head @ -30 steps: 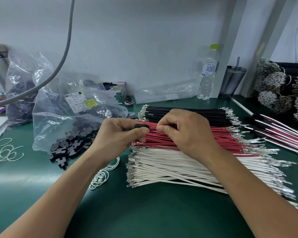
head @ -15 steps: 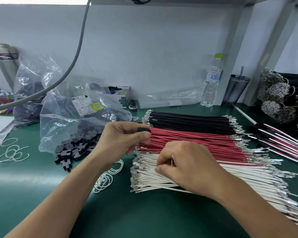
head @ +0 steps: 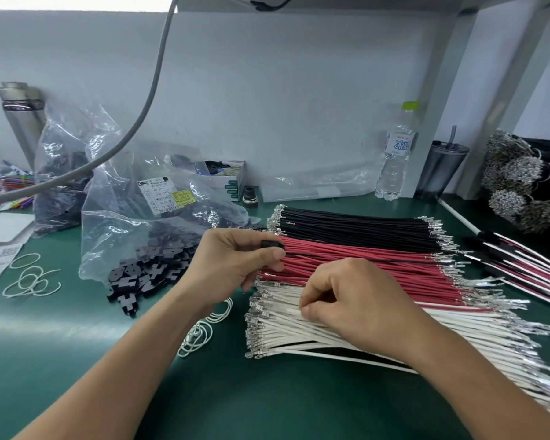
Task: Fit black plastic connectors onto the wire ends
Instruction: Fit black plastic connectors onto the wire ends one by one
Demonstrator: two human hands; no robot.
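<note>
Over red wires — left hand (head: 232, 265) pinches connector (head: 272, 244).

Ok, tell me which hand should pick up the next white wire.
Right. The right hand already pinches among the white wires, while the left hand is occupied holding the black connector.

Green table mat (head: 77, 360) carries all. Three flat wire rows centre-right: black wires (head: 356, 228) rearmost, red wires (head: 362, 268) before them, white wires (head: 283, 328) nearest. Clear plastic bag of black connectors (head: 146, 249) left of rows, spilled black connectors (head: 140, 277) at its mouth. White loose loops (head: 29, 277) far left. Clear water bottle (head: 396, 154) behind rows, dark lidded tumbler (head: 442, 169) right of it.
</note>
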